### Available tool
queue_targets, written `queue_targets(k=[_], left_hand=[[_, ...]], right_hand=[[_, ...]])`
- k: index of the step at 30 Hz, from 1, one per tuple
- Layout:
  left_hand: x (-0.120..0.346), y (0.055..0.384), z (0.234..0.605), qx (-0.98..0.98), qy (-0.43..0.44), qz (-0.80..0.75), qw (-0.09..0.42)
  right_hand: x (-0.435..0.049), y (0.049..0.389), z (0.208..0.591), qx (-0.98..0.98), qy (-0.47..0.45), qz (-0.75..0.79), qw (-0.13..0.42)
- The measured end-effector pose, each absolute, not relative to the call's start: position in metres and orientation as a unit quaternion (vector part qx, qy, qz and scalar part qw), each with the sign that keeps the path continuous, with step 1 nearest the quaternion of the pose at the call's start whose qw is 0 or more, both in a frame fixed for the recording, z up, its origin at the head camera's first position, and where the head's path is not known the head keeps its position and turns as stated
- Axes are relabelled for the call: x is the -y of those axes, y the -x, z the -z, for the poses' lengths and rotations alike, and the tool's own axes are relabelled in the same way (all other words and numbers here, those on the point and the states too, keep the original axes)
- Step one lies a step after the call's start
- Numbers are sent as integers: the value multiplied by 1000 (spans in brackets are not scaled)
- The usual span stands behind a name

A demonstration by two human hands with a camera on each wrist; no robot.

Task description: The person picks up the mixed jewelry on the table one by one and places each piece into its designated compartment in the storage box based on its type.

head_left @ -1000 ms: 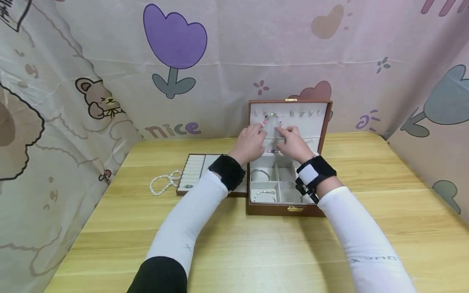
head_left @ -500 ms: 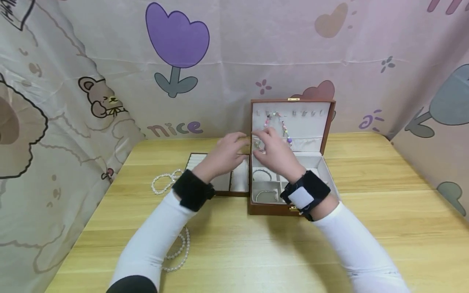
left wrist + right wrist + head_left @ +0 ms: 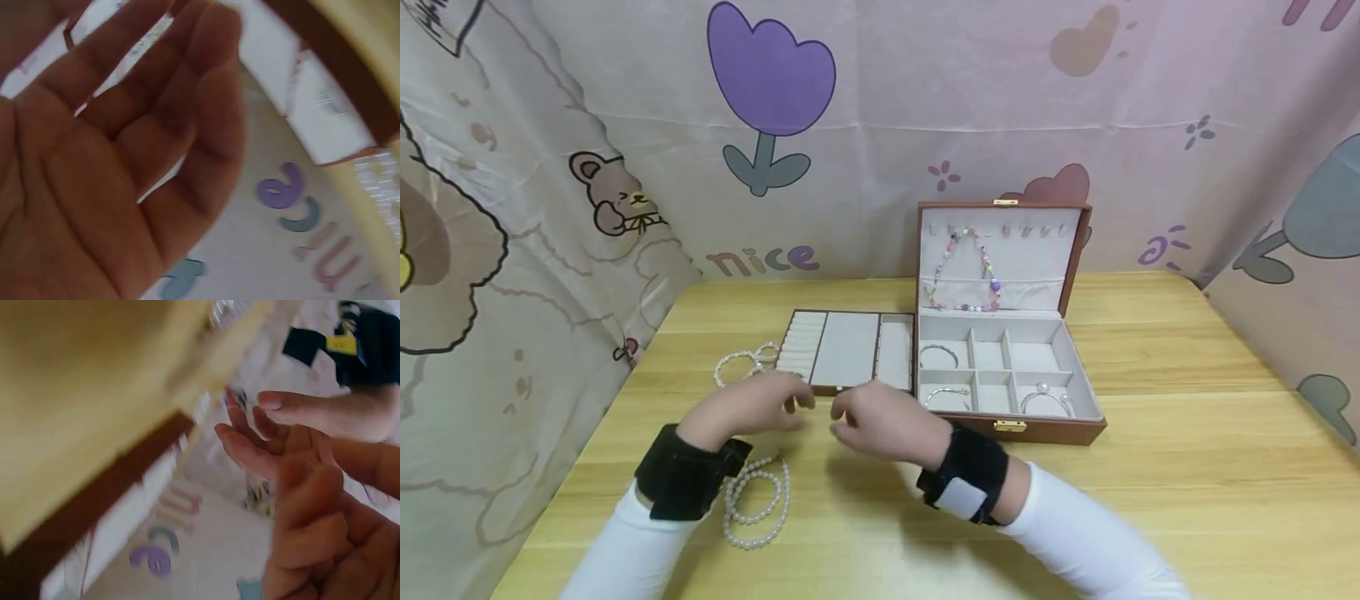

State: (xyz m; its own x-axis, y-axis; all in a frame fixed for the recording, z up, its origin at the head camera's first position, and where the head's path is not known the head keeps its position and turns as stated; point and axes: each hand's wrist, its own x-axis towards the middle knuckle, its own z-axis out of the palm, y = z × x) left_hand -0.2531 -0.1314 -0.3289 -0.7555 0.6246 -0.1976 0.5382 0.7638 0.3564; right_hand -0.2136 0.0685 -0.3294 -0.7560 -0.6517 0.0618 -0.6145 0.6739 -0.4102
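Observation:
Both hands hover over the table with nothing in them. My left hand (image 3: pixel 748 408) has loosely bent fingers and is nearest a coiled pearl necklace (image 3: pixel 752 543), which lies just in front of it. In the left wrist view, that palm (image 3: pixel 94 162) shows bare. Facing it, my right hand (image 3: pixel 887 423) has its fingers loosely curled, in front of the flat jewelry tray (image 3: pixel 847 346). A multicoloured bead necklace (image 3: pixel 987 267) hangs from a hook inside the lid of the open jewelry box (image 3: pixel 1052 432). Another pearl strand (image 3: pixel 722 364) lies left of the tray, partly hidden by my left hand.
Silver bracelets lie in the box's back-left (image 3: pixel 942 347), front-left and front-right compartments. The tray, with its ring rolls (image 3: pixel 801 342), stands against the box's left side. A printed cloth (image 3: pixel 865 192) hangs behind the wooden table (image 3: pixel 1165 400).
Both hands have left the bead necklace on the lid and moved down and left toward the table's front. The coiled pearl necklace, earlier hidden by the left sleeve, now shows.

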Motion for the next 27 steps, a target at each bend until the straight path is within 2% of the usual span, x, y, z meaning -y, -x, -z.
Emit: queue_targets(k=[2, 5, 11, 17, 27], left_hand=[[137, 249, 336, -925, -300, -147, 182], [142, 242, 341, -926, -271, -161, 208], [151, 232, 351, -931, -236, -164, 227], [156, 226, 363, -930, -225, -180, 228], [157, 230, 373, -919, -273, -194, 209]], right_hand=[[-57, 211, 340, -920, 344, 168, 87], [-41, 207, 355, -921, 345, 134, 118], [-16, 197, 372, -926, 342, 120, 104], [-1, 191, 378, -937, 315, 89, 120], [-2, 194, 380, -941, 307, 68, 125]])
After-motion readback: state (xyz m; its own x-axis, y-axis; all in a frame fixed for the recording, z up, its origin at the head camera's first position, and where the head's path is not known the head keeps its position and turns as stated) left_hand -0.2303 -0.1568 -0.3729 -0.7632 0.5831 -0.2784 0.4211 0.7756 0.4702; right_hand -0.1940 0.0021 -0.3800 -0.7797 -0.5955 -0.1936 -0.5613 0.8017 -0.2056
